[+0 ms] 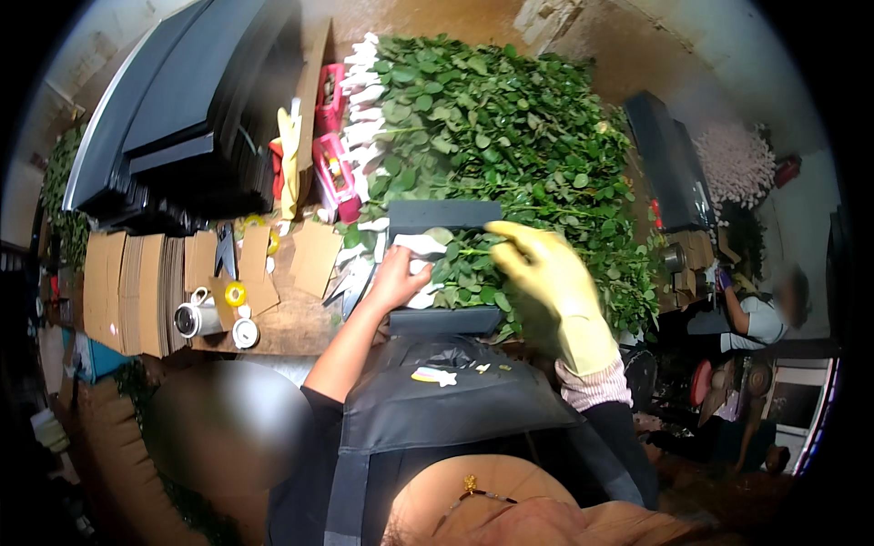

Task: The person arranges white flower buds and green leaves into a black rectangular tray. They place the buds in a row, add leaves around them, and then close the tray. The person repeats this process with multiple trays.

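Note:
My bare left hand is closed on a white-wrapped flower head at the left end of a dark box. Leafy green stems lie across this box, between its near and far walls. My right hand, in a yellow rubber glove, is over the right end of the stems. Its fingers are stretched out and apart, close to a green stem; nothing shows in its grip. Beyond the box spreads a large pile of leafy stems, with white-wrapped heads along its left side.
Stacked dark boxes stand far left, beside pink baskets. Cardboard pieces, scissors, a yellow tape roll and a metal mug lie left on the wooden table. Another person sits at right.

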{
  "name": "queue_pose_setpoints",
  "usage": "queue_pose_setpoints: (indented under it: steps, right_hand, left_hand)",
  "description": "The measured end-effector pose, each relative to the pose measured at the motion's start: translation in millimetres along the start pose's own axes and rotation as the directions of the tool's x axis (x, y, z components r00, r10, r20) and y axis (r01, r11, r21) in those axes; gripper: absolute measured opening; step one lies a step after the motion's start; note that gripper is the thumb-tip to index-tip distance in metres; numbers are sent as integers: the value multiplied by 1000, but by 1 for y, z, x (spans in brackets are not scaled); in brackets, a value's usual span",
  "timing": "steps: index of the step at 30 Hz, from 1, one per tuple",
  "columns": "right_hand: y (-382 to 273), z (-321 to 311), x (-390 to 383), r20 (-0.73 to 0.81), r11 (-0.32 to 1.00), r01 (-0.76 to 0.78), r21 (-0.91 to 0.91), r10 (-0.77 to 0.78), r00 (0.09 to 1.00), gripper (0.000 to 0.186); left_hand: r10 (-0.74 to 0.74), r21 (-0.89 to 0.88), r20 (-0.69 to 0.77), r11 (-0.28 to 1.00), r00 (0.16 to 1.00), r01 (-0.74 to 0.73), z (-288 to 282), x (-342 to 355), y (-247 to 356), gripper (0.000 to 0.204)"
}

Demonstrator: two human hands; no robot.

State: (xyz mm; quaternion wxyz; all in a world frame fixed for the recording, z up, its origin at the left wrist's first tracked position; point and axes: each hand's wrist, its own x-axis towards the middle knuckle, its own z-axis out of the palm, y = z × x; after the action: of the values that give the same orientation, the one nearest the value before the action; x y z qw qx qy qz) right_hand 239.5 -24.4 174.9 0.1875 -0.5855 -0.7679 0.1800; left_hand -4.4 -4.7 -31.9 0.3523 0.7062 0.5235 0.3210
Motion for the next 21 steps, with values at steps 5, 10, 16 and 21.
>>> queue_pose_setpoints:
  steps: [5, 10, 16, 21]
  right_hand:
    - [-7, 80, 50, 459, 887, -290, -360, 438, 773, 43]
    - [4, 85, 66, 503, 886, -224, -406, 421, 754, 37]
    - [34, 117, 66, 493, 867, -338, -367, 489, 720, 39]
    - [75, 160, 66, 567, 880, -438, -184, 459, 684, 41]
  left_hand:
    - [32, -43, 46, 999, 998, -30, -2, 5, 9, 57]
    - [41, -86, 28, 996, 999, -38, -8, 13, 15, 47]
    - [-194, -240, -89, 956, 977, 168, -7, 5, 1, 27]
    - [-190, -441, -408, 898, 893, -10, -20, -24, 0, 26]
